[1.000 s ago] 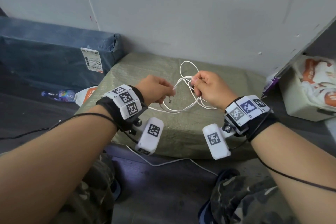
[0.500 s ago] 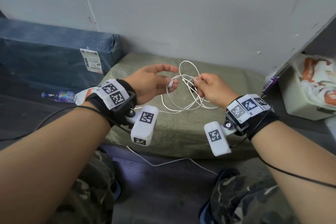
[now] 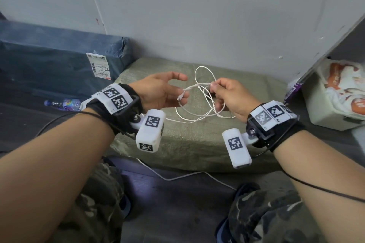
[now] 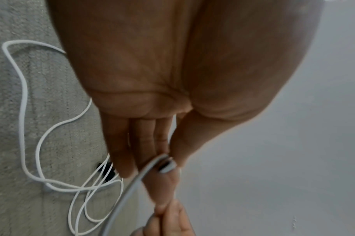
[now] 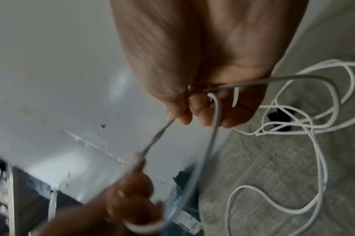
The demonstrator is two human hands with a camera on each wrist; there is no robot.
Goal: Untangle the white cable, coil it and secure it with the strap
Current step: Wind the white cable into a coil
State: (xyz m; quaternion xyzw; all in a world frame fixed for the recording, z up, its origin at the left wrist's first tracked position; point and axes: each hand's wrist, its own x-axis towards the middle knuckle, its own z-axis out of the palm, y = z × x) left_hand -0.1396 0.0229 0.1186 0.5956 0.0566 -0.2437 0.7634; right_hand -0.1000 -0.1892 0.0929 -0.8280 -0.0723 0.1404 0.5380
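Observation:
The white cable (image 3: 194, 119) hangs in tangled loops between my hands, and its lower loops lie on a green woven sack (image 3: 187, 144). My left hand (image 3: 182, 93) pinches the cable's connector end between thumb and a finger, with the index finger stretched out above. My right hand (image 3: 214, 86) pinches a bunch of the cable's strands a short way to the right; a short taut stretch runs between the hands. In the left wrist view the connector (image 4: 166, 166) sits at my fingertips. A small black strap (image 5: 279, 118) lies on the sack under the loops.
A grey wall stands close behind the sack. A blue-wrapped parcel (image 3: 59, 61) with a label lies at the left, with a plastic bottle (image 3: 63, 102) in front of it. A white box (image 3: 325, 112) holding a bag is at the right. Another white lead (image 3: 177, 177) crosses the floor.
My left hand has drawn the connector end up and to the left, away from the right hand, and its free fingers have spread. The right hand keeps its hold and has barely moved.

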